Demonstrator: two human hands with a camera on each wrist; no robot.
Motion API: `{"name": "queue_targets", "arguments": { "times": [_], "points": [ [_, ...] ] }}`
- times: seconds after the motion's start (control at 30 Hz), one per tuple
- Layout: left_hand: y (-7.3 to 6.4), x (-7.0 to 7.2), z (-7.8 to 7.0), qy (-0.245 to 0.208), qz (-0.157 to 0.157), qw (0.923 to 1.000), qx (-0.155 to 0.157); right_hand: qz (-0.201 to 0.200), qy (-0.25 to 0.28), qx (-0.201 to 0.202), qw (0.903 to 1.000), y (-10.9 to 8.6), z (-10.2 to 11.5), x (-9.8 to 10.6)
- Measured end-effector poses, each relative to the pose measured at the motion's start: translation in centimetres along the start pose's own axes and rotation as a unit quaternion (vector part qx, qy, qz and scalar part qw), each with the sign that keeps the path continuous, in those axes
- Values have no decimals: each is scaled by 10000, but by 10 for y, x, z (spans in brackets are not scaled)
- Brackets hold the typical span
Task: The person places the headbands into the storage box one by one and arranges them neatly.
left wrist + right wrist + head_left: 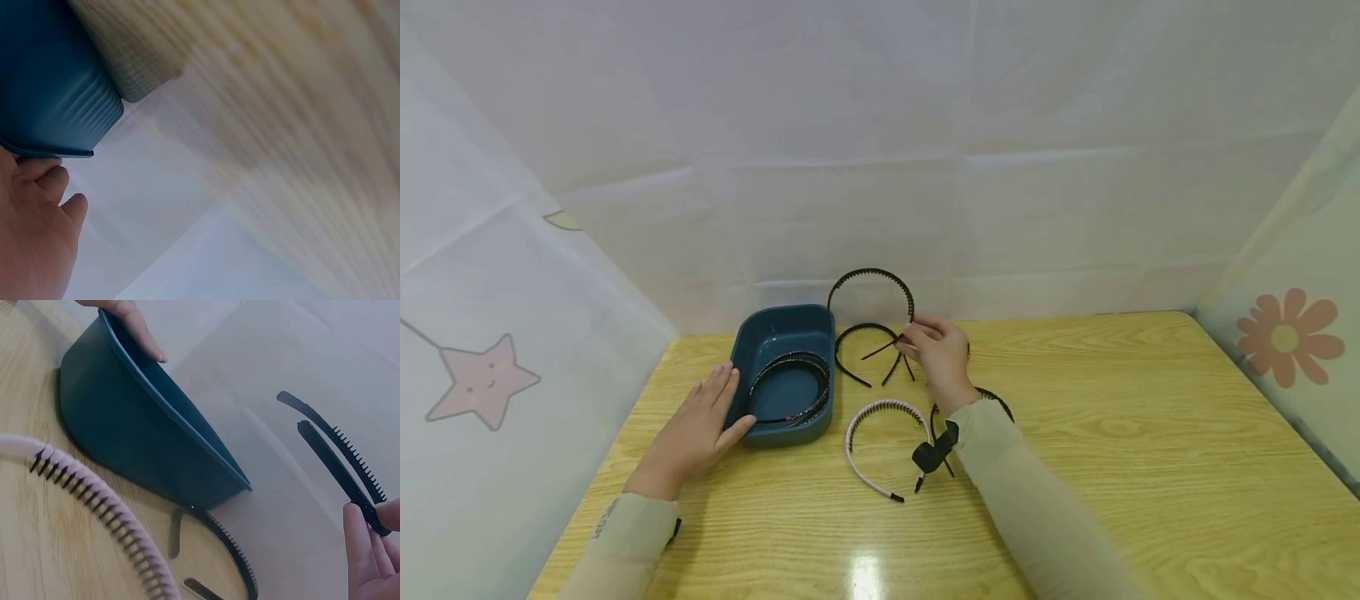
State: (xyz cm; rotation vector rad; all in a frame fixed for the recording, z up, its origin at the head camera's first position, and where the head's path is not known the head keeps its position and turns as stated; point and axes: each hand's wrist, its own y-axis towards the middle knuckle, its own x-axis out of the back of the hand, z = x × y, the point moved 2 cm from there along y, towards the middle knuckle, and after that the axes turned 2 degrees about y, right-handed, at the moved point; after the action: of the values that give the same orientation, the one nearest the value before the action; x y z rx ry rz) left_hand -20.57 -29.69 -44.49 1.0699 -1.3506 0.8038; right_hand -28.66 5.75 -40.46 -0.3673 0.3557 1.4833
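My right hand [942, 354] pinches a thin black toothed headband [872, 271] and holds it up just right of a dark blue bin [790, 437]. In the right wrist view, thumb and fingers grip the raised headband [336, 464] on its band. Several dark headbands [797, 358] lie inside the bin. Along the bin's left rim rests my left hand [694, 429], fingers fairly straight, thumb by the front corner. Below the raised headband, another black headband [868, 326] lies on the table.
A pink headband with dark teeth [891, 404] lies on the wooden table [1112, 417] in front of my right wrist. One more black headband [997, 397] is partly hidden under that forearm. White sheets [1037, 208] hang behind the table and at both sides.
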Motion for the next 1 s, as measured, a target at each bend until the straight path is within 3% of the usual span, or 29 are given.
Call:
{"name": "queue_targets", "arguments": {
  "times": [0.67,1.0],
  "points": [
    [0,-2,0,21,-55,10000,-65,314,-201,-346,9987,-5,-32,-61],
    [1,-2,-1,16,-62,10000,-63,274,-985,-104,9947,-14,-47,-85]
  ]
}}
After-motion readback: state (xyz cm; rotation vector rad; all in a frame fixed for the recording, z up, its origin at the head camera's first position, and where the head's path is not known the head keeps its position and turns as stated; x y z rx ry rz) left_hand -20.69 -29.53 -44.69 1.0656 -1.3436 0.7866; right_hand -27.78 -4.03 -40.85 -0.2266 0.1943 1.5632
